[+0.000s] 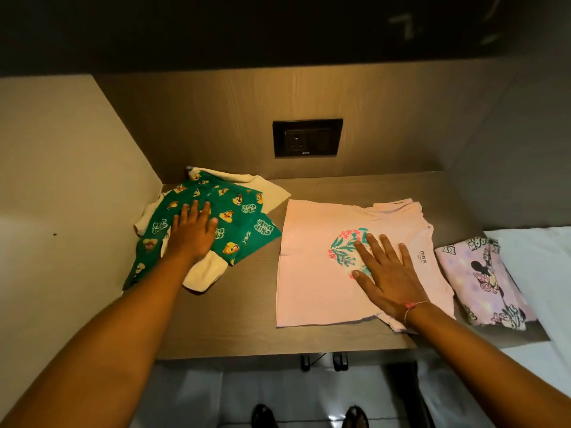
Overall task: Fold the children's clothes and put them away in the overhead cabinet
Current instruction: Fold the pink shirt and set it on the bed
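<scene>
Left hand (193,231) flat, fingers spread, on green printed garment (234,217). Right hand (386,273) flat, spread, on pink T-shirt (312,267) laid on table (241,319). Folded cartoon-print garment (482,279) beside.

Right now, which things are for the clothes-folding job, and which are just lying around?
For the job: green cartoon-print clothes under the left hand; pink T-shirt under the right hand; folded lilac mouse-print garment.
Just lying about: wall socket; white bedding.

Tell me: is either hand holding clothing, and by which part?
Nothing is held: left hand flat on the green garment, right hand flat on the pink shirt.
</scene>
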### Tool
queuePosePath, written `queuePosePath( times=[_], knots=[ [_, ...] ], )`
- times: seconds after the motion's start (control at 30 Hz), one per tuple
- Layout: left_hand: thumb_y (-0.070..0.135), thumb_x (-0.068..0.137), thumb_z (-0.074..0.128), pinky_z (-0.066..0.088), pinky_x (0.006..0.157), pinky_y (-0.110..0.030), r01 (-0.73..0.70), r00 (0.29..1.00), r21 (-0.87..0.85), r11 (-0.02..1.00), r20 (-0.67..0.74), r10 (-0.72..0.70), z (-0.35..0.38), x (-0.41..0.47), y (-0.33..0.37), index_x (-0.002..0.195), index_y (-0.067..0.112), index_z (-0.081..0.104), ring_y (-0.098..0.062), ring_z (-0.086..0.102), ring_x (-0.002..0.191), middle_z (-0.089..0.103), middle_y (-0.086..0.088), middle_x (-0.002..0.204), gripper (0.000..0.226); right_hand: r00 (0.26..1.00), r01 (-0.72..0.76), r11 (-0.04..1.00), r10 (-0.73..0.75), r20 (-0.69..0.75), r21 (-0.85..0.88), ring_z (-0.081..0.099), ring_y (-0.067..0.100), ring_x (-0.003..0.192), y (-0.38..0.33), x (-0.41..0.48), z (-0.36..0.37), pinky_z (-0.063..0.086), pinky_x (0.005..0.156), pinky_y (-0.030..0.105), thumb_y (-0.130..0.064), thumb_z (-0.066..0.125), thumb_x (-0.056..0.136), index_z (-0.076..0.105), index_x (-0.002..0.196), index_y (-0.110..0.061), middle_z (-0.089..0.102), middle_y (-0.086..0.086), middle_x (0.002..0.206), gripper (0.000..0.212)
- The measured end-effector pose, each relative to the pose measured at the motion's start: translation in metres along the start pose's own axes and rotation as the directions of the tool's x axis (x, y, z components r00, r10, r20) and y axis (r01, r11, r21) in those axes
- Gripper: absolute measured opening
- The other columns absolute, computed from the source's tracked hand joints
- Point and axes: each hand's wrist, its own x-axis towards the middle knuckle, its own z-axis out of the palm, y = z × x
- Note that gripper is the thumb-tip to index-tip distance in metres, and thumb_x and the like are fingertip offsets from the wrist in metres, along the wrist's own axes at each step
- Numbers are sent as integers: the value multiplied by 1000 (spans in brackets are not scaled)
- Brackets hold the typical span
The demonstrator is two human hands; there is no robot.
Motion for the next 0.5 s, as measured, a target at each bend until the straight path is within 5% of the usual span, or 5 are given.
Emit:
queuePosePath(
  times=[0.23,0.37,0.5],
  knots=[
    [43,105,21,2,120,-51,78,993,54,995,89,-83,-24,48,-14,157,16,8,-37,1,150,4,-15,164,60,1000,2,1000,-2,-6,19,-23,16,147,2,-3,1,-11,119,50,-70,5,91,-7,153,-38,-16,-10,161,71],
    [25,100,44,14,118,-53,56,996,115,992,-77,-48,-42,33,8,151,2,24,-42,17,145,22,-24,157,60,1000,10,1000,-11,12,29,-22,18,147,0,-5,-3,-11,119,51,-69,4,91,-8,153,-37,-17,-8,161,72],
    [25,96,50,9,121,-46,-135,969,-6,991,-209,131,-46,-30,76,154,9,19,-32,9,150,14,-13,162,67,999,47,999,-47,24,20,-21,20,148,-6,-2,-5,-9,119,53,-69,4,92,-8,154,-35,-15,-6,162,71]
  ],
)
